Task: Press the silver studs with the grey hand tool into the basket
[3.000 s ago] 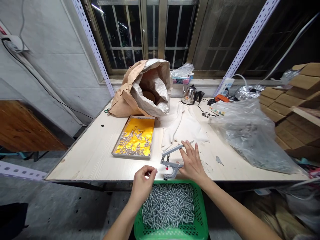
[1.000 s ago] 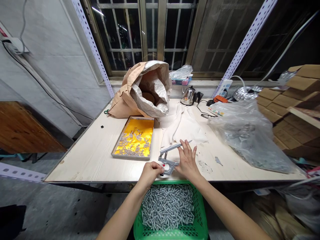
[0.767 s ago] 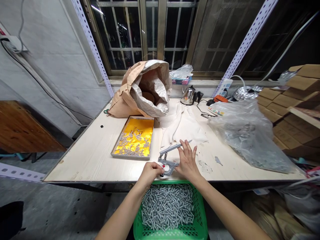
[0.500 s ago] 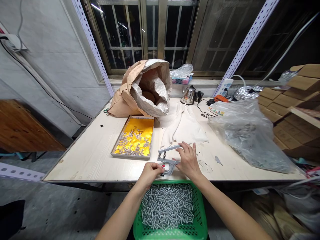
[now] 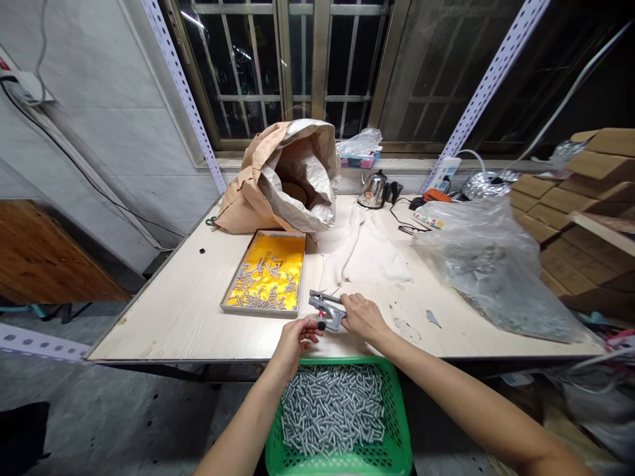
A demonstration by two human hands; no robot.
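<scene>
A whitish wall [image 5: 112, 132] stands left of a dark barred window [image 5: 321, 66] behind the pale table [image 5: 183, 311].

Yellow sheet [image 5: 282, 248] in shallow box [image 5: 258, 312], left: dark print, "Pro…", rest covered/unclear. Far kettle [image 5: 380, 189]: emblem [image 5: 368, 196] too small to read.

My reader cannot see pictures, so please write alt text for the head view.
A person's right grip holds a grey plier-like tool; the left grip is at its red-and-black end. By the table is a green basket of small metal pieces.
</scene>
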